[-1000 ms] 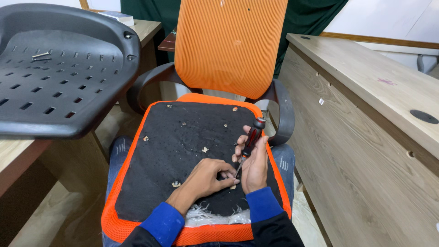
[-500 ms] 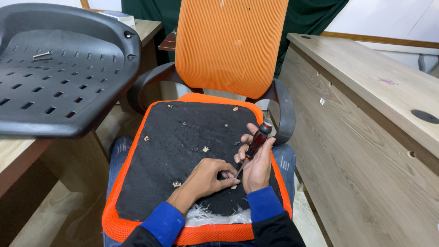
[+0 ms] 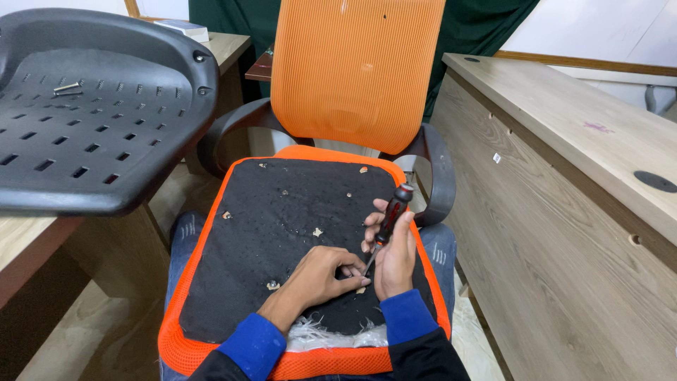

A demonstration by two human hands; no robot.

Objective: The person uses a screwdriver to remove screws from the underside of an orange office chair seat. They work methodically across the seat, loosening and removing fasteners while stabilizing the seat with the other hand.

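Screwdriver (image 3: 390,217) with red-black handle is gripped in right hand (image 3: 395,257), tilted, tip pressed down on black underside of seat cushion (image 3: 282,233) just beside left fingertips. Left hand (image 3: 321,275) is curled, pinching at tip; small fastener there cannot be made out. Judged: tip should be kept seated, steadied by left fingers, pressure given along shaft. Grey seat shell (image 3: 92,120) lies well apart, beyond left hand.

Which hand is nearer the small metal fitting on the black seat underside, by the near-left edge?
Left. The left hand lies just right of the fitting; the right hand, holding the screwdriver, is farther right.
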